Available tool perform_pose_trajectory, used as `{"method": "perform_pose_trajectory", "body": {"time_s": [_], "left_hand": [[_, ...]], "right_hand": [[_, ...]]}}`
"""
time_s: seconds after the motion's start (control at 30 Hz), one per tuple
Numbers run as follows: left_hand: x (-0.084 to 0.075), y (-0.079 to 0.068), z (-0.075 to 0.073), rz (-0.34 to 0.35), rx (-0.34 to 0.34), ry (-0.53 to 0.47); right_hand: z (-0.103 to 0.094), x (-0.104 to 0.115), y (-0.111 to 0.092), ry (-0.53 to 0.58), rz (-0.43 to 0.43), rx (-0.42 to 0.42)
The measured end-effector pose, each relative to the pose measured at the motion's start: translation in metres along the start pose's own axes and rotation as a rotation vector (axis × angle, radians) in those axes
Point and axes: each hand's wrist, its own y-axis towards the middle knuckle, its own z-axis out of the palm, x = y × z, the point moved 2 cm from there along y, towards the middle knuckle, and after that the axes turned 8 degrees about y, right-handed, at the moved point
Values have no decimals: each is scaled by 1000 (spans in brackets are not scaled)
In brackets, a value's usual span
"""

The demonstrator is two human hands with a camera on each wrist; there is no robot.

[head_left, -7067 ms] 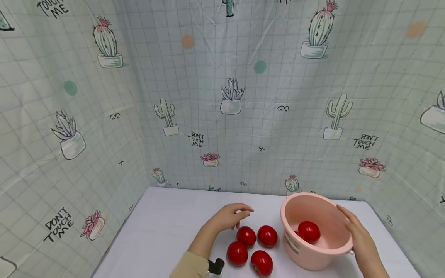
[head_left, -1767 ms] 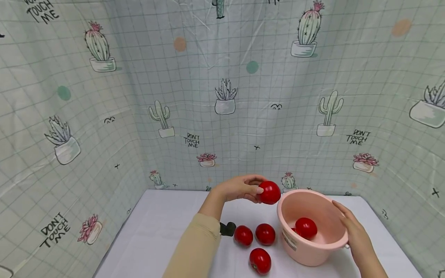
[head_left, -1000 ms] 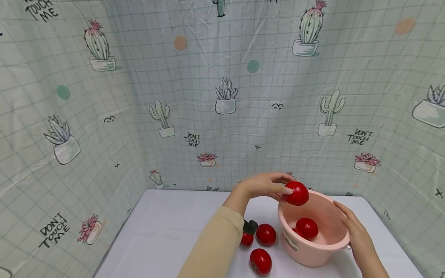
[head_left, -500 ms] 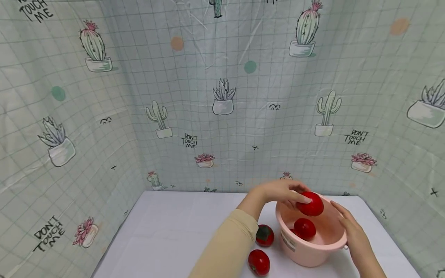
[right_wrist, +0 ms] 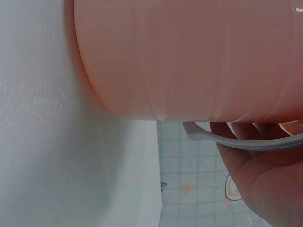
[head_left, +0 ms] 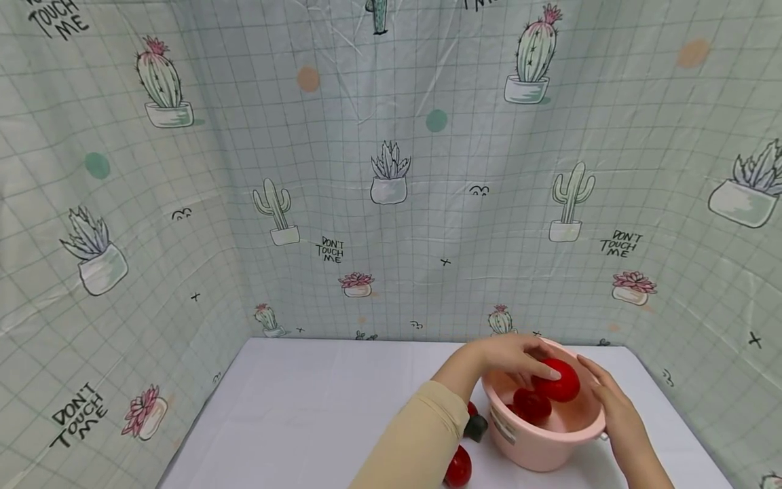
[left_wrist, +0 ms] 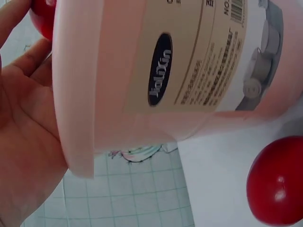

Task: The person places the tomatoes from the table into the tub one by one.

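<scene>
My left hand [head_left: 510, 356] reaches into the top of a pink bucket [head_left: 537, 454] from the left, gripping a red tomato [head_left: 561, 382] between thumb and fingers. Below it, another tomato [head_left: 531, 406] lies in the bucket, with part of one more beside it. My right hand [head_left: 618, 413] holds the bucket's right rim, fingers over the outside and thumb side hidden. In the left wrist view the bucket wall [left_wrist: 113, 71] covers part of the palm [left_wrist: 28, 127], and the held tomato [left_wrist: 43, 19] peeks past the rim. The right wrist view shows the grey handle [right_wrist: 236, 142] across the right hand [right_wrist: 270, 182].
Left of the bucket, a tomato [head_left: 459, 468] lies on the white table [head_left: 305, 407], partly behind the sleeve [head_left: 415, 435]. Another is mostly hidden by the black wrist device [head_left: 475, 428]. A cactus-print curtain [head_left: 391, 238] surrounds the table at the back and sides.
My left hand has carried the tomato rightward from beside the bucket, then down inside its rim. The right hand keeps its hold on the rim. The left sleeve now covers more of the table tomatoes.
</scene>
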Motion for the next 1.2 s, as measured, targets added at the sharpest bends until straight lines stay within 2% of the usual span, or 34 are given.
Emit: {"method": "perform_pose_trajectory", "body": {"time_s": [0.17, 0.53, 0.77, 0.93, 1.07, 1.2], "left_hand": [[1, 5, 7, 14, 30, -2], [5, 6, 18, 43, 20, 39], [12, 9, 19, 71, 23, -44], [10, 10, 19, 105, 19, -50], [7, 8, 19, 122, 1, -83], [3, 2, 12, 142, -24, -71]], "right_hand": [[3, 1, 0, 19, 18, 15], [9, 2, 1, 25, 3, 10], [9, 2, -1, -9, -16, 4], [4, 2, -2, -19, 10, 7], [3, 2, -2, -19, -14, 2], [0, 4, -2, -20, -15, -1]]}}
